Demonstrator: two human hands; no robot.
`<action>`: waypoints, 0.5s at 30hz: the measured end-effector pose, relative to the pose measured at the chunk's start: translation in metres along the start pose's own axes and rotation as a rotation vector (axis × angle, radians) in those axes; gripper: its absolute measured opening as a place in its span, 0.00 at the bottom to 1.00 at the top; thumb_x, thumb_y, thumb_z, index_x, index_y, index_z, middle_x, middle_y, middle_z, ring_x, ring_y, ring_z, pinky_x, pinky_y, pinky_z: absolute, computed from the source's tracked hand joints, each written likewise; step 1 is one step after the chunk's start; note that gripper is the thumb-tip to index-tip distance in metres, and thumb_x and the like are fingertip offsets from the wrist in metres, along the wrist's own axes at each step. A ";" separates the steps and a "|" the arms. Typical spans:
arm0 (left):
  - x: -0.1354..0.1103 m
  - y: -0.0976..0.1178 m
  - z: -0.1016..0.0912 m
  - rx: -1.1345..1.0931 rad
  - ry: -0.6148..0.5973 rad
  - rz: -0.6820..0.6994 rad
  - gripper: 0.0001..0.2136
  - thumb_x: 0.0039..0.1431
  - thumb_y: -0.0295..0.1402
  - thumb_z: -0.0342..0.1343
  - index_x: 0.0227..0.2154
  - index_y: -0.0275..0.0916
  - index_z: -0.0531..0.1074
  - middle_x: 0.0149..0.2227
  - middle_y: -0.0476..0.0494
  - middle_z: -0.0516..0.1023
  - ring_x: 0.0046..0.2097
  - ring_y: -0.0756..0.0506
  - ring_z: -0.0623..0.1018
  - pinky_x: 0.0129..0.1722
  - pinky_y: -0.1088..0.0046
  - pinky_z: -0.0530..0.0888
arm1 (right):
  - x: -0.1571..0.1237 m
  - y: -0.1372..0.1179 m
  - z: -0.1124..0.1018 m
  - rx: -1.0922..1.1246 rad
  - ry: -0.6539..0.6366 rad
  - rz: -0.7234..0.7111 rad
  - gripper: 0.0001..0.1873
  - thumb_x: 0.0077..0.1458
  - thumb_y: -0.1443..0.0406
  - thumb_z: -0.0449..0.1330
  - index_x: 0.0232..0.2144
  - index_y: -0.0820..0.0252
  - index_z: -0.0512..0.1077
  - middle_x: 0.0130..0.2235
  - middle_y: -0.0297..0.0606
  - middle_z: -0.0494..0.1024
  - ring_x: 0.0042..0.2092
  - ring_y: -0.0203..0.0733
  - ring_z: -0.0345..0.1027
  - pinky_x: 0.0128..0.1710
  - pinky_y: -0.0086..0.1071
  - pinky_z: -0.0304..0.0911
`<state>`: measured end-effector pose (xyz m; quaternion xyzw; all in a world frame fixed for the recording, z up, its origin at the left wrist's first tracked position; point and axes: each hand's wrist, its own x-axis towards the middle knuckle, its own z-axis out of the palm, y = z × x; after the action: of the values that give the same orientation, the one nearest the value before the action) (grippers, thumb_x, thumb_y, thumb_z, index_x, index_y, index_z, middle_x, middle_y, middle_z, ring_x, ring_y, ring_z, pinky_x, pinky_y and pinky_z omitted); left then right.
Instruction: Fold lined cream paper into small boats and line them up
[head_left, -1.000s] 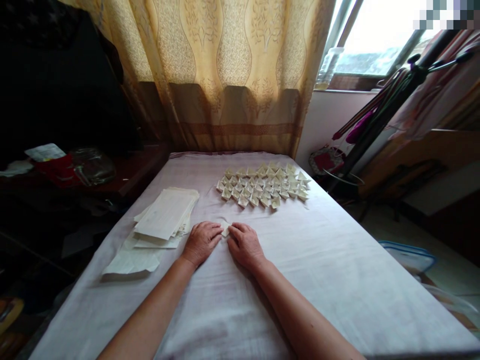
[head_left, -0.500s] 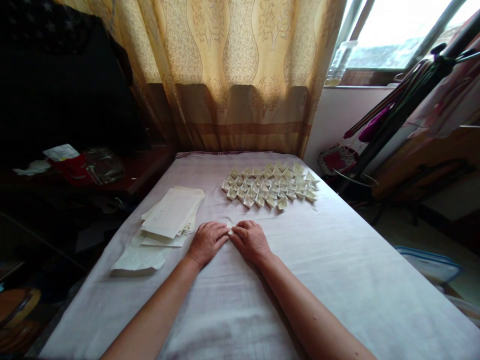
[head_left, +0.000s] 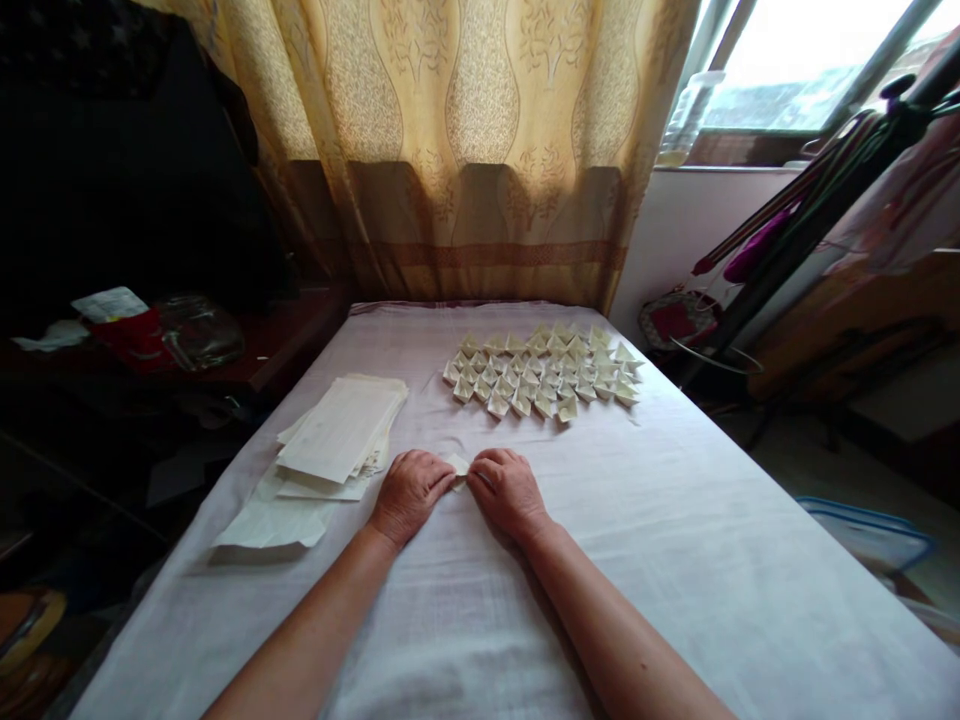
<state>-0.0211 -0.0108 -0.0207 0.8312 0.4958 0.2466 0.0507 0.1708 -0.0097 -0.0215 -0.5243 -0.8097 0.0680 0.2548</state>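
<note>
Between my hands is a small piece of folded off-white paper [head_left: 458, 466], low over the sheet-covered surface [head_left: 637, 560]. My left hand [head_left: 412, 490] pinches its left side with thumb and fingers. On the opposite side, my right hand [head_left: 510, 488] grips the right edge in the same way. Fingers cover much of the paper, so its full shape is hidden. Beyond my hands, to the right, several folded paper boats [head_left: 525, 375] stand in close rows. Left of my left hand lies a loose stack of paper sheets [head_left: 341, 430].
A dark side table at the left bears a red container [head_left: 135, 340] and a glass jar [head_left: 201, 335]. A patterned curtain [head_left: 480, 120] hangs behind the far edge. At the right are a black stand [head_left: 817, 230] and a blue-rimmed plastic box [head_left: 862, 530].
My hands have drawn slightly apart, and more of the small folded paper shows between them. The view has shifted a little; the boats and the stack stay in place.
</note>
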 end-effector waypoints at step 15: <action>0.006 -0.010 -0.004 0.029 -0.132 -0.052 0.08 0.68 0.35 0.50 0.35 0.41 0.71 0.35 0.46 0.75 0.40 0.44 0.72 0.43 0.65 0.66 | 0.014 0.004 0.005 0.041 -0.014 0.051 0.08 0.61 0.65 0.59 0.29 0.57 0.74 0.37 0.37 0.77 0.41 0.42 0.66 0.42 0.36 0.54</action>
<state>-0.0288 -0.0011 -0.0179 0.8331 0.5162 0.1828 0.0776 0.1672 0.0055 -0.0225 -0.5389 -0.7964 0.0946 0.2578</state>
